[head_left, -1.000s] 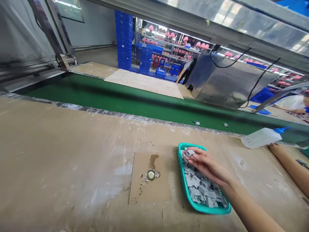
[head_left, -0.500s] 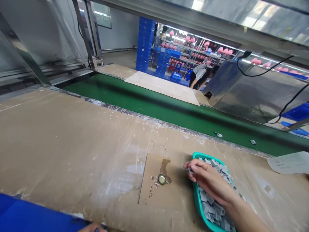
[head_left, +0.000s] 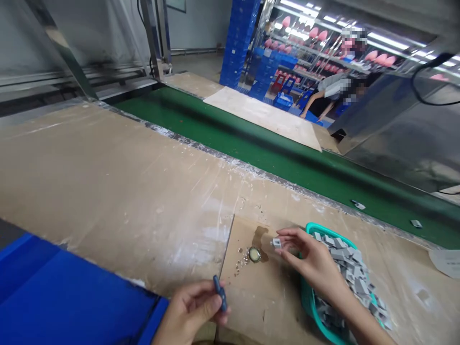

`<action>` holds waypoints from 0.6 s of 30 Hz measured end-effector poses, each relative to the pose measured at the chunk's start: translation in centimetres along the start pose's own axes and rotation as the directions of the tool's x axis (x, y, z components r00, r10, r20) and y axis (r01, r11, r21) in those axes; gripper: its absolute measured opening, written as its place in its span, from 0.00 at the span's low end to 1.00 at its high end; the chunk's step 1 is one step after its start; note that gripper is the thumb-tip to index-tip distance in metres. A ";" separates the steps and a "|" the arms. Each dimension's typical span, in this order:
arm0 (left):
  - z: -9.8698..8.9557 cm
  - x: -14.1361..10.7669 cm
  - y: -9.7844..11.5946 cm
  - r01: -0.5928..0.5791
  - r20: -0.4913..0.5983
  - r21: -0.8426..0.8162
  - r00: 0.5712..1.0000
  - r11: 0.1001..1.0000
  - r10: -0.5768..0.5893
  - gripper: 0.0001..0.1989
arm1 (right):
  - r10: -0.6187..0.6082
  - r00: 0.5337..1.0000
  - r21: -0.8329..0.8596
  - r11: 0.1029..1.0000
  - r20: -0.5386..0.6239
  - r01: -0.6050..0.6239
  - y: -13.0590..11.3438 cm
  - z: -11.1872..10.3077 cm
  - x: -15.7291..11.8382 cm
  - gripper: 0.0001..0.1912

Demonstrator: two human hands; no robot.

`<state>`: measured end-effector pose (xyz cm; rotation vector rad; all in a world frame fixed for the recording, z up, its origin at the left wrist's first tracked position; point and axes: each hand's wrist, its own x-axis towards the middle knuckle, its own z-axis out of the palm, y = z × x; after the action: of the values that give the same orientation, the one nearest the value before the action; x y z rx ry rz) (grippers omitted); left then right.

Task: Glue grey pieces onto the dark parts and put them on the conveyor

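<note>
My left hand (head_left: 196, 309) pinches a small dark blue, rod-like part (head_left: 220, 293) with a thicker middle, held up above the table's near side. Between the thumb and fingertips of my right hand (head_left: 312, 256) is a small grey plastic piece (head_left: 276, 243) with a square opening. Below and between the hands lies a cardboard sheet (head_left: 247, 282), bearing a round metal cap (head_left: 255, 254), a wet stain and scattered droplets. My right forearm crosses over a turquoise basket (head_left: 308, 299) full of similar grey pieces (head_left: 354, 268).
Past the table (head_left: 108, 191) runs a green conveyor belt (head_left: 230, 136) carrying two small parts (head_left: 358, 205). A blue bin (head_left: 79, 297) stands at the near left. Across the belt a person (head_left: 328, 93) bends by blue crates. A metal box (head_left: 402, 124) stands at the right.
My left hand has risen into view from the bottom edge with the blue part. My right hand has moved from above the basket toward the cardboard with the grey piece. The camera view has shifted.
</note>
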<state>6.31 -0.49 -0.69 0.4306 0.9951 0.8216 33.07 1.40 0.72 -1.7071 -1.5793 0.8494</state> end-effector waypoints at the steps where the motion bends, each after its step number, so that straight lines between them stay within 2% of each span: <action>1: 0.3 0.0 -0.1 -0.001 -0.010 -0.019 1.000 1.000 0.001 0.19 | -0.008 1.000 -0.076 0.997 0.000 0.008 0.3 0.1 -0.2 0.11; 3: 0.8 -0.1 -0.2 0.006 -0.015 -0.048 1.000 0.999 -0.007 0.19 | -0.028 1.000 -0.198 0.980 0.012 0.030 0.7 0.2 -0.5 0.10; 6: 1.2 -0.1 -0.5 0.009 0.009 -0.052 1.000 0.999 -0.009 0.18 | -0.101 0.994 -0.282 0.953 0.048 0.111 0.7 0.4 -0.9 0.10; 11: 1.1 0.1 -1.1 0.007 0.086 -0.011 0.996 1.000 -0.006 0.15 | -0.235 0.969 -0.334 0.910 0.073 0.246 -0.2 1.0 -1.1 0.09; 18: 0.9 0.7 -1.9 0.003 0.102 -0.041 0.995 0.999 0.001 0.14 | -0.277 0.956 -0.382 0.876 0.097 0.293 -0.2 2.2 -0.9 0.07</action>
<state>8.04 -1.10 -1.91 0.4331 0.8825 0.8100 31.09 0.57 -0.35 -1.6613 -2.0757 0.4371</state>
